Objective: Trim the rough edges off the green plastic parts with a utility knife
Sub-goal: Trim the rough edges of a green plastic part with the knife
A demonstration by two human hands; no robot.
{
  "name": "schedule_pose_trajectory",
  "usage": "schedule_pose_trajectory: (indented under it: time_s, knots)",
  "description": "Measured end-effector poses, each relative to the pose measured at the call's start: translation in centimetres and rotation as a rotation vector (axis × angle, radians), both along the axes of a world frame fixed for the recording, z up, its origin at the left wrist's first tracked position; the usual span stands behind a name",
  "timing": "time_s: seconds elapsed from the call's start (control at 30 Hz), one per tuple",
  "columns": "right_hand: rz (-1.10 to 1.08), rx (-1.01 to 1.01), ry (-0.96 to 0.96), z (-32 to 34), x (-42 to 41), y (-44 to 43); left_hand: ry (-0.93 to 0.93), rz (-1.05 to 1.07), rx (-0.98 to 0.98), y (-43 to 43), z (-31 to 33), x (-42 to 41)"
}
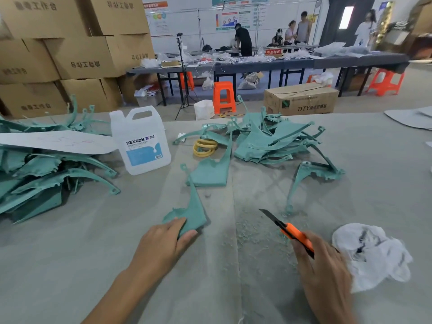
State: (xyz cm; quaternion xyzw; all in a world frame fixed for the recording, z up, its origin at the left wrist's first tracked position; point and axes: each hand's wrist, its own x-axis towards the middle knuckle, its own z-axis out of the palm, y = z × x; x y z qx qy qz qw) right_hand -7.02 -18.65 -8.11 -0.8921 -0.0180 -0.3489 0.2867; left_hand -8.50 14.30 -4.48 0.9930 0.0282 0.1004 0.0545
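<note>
Left hand (161, 244) low over table (70, 265), fingers curled, pinching near corner of green part (192, 211). Corner sits between thumb and forefinger, narrow end pointing away. Shavings (252, 232) strewn between hands. Knife (292, 233) orange, blade out, aimed up-left, well clear of part. Right hand (327, 274) wrapped round knife handle, fingers clamped. White rag (371, 251) just beside right hand. Farther back: heap of parts (35, 174) at left, jug (140, 141), yellow rings (204, 148), second heap (268, 141).
</note>
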Motion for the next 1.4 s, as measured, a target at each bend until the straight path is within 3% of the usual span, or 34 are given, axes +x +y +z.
schedule_pose_trajectory:
  time_s: [0.13, 0.27, 0.4, 0.5, 0.63, 1.13, 1.27, 1.4]
  knots:
    - [0.01, 0.107, 0.107, 1.1, -0.9, 0.5, -0.382, -0.032, -0.171, 0.8, 1.0, -1.6]
    - [0.211, 0.159, 0.458, 2.7, -1.6, 1.7, -0.345, 0.037, -0.432, 0.0, 0.4, -3.2]
    - [0.435, 0.156, 0.536, 3.6, -1.6, 4.6, -0.3, 0.172, -0.673, 0.5, -0.4, -2.3]
    - [0.634, 0.185, 0.556, 4.3, -1.6, 6.8, -0.185, 0.116, -0.812, -0.1, -1.2, -1.3]
    - [0.75, 0.161, 0.526, 5.1, -1.3, 8.8, -0.159, 0.109, -0.82, -1.3, -2.7, 0.5]
    - [0.701, -0.034, 0.553, 6.6, 1.0, 10.0, -0.112, 0.156, -0.801, -1.5, -1.7, 3.3]
    - [0.671, -0.182, 0.507, 7.0, 1.1, 10.5, -0.105, 0.168, -0.802, -1.6, -1.5, 3.2]
    - [0.65, -0.092, 0.47, 7.6, 1.3, 10.7, -0.136, 0.135, -0.816, -1.5, -1.7, 3.0]
